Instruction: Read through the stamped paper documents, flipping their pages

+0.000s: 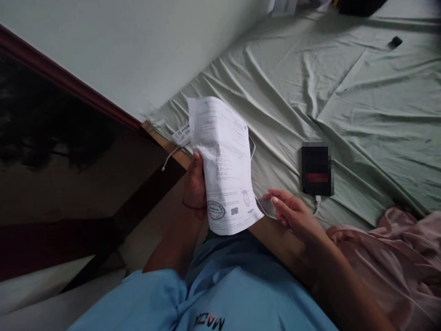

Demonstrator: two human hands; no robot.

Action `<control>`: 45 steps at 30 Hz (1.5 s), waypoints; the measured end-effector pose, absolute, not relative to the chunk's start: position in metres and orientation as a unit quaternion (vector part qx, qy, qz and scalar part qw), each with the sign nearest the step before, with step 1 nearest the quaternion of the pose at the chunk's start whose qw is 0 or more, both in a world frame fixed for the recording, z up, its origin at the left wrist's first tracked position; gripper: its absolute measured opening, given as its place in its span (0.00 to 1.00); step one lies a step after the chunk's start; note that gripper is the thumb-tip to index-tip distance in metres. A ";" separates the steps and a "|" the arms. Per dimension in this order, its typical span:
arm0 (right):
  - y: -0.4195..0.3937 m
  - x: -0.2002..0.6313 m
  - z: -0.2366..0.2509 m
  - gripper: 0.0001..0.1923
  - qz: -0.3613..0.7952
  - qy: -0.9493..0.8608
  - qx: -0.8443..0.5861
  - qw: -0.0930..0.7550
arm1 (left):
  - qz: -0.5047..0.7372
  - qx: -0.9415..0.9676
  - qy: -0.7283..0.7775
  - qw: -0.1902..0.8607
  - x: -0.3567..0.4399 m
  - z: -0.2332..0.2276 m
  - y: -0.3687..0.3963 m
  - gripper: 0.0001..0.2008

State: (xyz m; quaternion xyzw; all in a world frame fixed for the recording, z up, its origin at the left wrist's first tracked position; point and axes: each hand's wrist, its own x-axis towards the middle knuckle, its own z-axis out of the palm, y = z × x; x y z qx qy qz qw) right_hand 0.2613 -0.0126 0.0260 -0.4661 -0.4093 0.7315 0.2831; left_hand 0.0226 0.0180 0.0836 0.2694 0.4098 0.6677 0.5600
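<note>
My left hand (195, 183) grips a printed sheet of paper (227, 161) by its left edge, thumb in front and fingers hidden behind. The sheet is creased and curved, with lines of print and two round or oval stamps near its bottom. Just right of the paper's lower corner is my right hand (291, 210), its fingers loosely bent and apart, with nothing visible in them. A white cable (268, 213) passes close by that hand and runs to a dark device (317, 170), which is pixelated and lies on the bed.
A wrinkled pale green sheet (275, 110) covers the bed, whose wooden edge (165, 145) borders a darker floor. Behind the paper lies a white labelled item (182, 134) beside a cable end. Pink cloth (389, 257) is bunched at right. A small black object (397, 42) sits farther back.
</note>
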 end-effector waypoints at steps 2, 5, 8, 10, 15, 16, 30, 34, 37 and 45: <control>-0.016 0.256 0.029 0.29 0.753 -0.384 -0.449 0.289 | 0.652 0.282 0.386 0.589 0.033 0.104 0.020 0.27; -0.020 0.251 0.031 0.30 0.804 -0.343 -0.393 0.286 | 0.642 0.322 0.396 0.572 0.048 0.130 0.025 0.32; -0.023 0.250 0.032 0.25 0.845 -0.321 -0.329 0.274 | 0.636 0.366 0.416 0.538 0.057 0.142 0.031 0.32; -0.022 0.253 0.031 0.22 0.850 -0.314 -0.320 0.277 | 0.651 0.384 0.436 0.489 0.055 0.138 0.035 0.28; -0.016 0.263 0.024 0.15 0.795 -0.340 -0.386 0.323 | 0.721 0.399 0.490 0.283 0.015 0.100 0.051 0.24; -0.015 0.265 0.022 0.16 0.777 -0.359 -0.403 0.323 | 0.695 0.416 0.526 0.260 0.005 0.089 0.053 0.25; -0.001 0.273 0.010 0.19 0.443 -0.591 -0.622 0.261 | 0.491 0.458 0.715 0.196 -0.014 -0.003 0.041 0.19; 0.000 0.275 0.013 0.18 0.413 -0.585 -0.648 0.259 | 0.485 0.450 0.725 0.192 -0.014 -0.002 0.045 0.19; 0.000 0.278 0.014 0.20 0.422 -0.580 -0.650 0.250 | 0.469 0.457 0.734 0.179 -0.014 -0.005 0.046 0.19; 0.003 0.276 0.011 0.22 0.406 -0.569 -0.662 0.271 | 0.473 0.470 0.725 0.173 -0.009 -0.005 0.040 0.19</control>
